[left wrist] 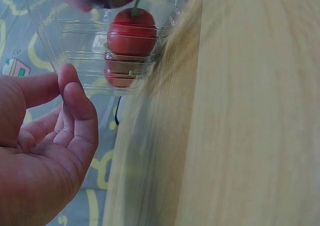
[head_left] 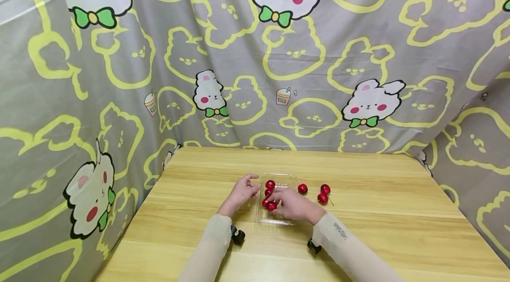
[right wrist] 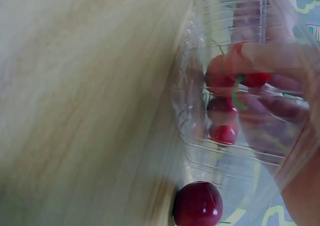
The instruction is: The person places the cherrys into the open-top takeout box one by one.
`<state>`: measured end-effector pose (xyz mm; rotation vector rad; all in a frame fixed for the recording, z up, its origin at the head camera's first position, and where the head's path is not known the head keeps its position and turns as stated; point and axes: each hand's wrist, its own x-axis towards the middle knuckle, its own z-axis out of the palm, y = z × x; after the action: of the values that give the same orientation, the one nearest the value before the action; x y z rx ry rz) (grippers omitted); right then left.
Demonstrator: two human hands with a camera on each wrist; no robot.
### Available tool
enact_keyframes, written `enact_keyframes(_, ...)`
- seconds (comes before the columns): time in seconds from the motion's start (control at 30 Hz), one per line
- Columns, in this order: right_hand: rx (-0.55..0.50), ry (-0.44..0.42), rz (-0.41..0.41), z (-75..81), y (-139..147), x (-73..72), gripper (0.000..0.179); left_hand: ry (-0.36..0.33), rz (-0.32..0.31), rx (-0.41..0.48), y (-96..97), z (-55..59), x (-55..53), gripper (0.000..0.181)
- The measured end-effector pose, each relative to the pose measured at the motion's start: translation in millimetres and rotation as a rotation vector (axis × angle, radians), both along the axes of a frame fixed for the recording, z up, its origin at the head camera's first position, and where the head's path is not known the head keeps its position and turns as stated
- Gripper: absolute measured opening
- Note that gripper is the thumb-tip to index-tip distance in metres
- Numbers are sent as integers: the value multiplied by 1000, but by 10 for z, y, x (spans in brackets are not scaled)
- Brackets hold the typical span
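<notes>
Okay, left hand (head_left: 241,192) pinches the rim of the clear box (head_left: 284,180), lower centre of frame. Right hand (head_left: 294,204) is inside, fingers at the cherries (head_left: 270,184); can't tell if gripping. Three loose cherries (head_left: 303,189) sit right of it.

The right fingers (right wrist: 280,55) (blurred themselves) partly cover one cherry (right wrist: 256,79).

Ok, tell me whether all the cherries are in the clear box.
No, three cherries lie on the table to the right of the clear box.
</notes>
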<state>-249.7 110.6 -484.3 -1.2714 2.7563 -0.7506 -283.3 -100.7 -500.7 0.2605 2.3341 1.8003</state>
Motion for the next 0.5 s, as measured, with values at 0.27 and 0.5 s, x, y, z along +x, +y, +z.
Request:
enact_keyframes(0.27,42,15,-6,-32,-36,-23,29,4,-2,-6,-2,-15,-10,44)
enact_keyframes(0.5,15,-39,12,-19,-72,-20,24,-5,-1,6,7,-16,-14,43)
